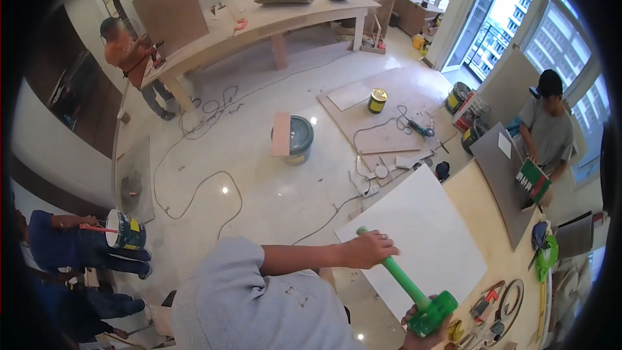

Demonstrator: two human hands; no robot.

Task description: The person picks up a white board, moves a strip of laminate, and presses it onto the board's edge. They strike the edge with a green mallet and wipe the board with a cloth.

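Note:
A green mallet [405, 280] slants over a white panel [427, 227] lying on the wooden worktable [476, 204]. My left hand [370, 249] is closed around the mallet's handle near its upper end. At the other end, by the green head, my right hand [424, 337] cups the mallet from below; its fingers are partly hidden behind the head. Right of my hands lie red-handled pliers or a similar tool [487, 301] and a coiled strip [510, 301].
Across the table, a person [547, 120] holds a green, white and red box over a dark panel [502, 168]. Cords [240, 201] cross the floor near a bucket [301, 139]. A power tool [421, 128] rests on boards. Other people stand left and at the far workbench [285, 13].

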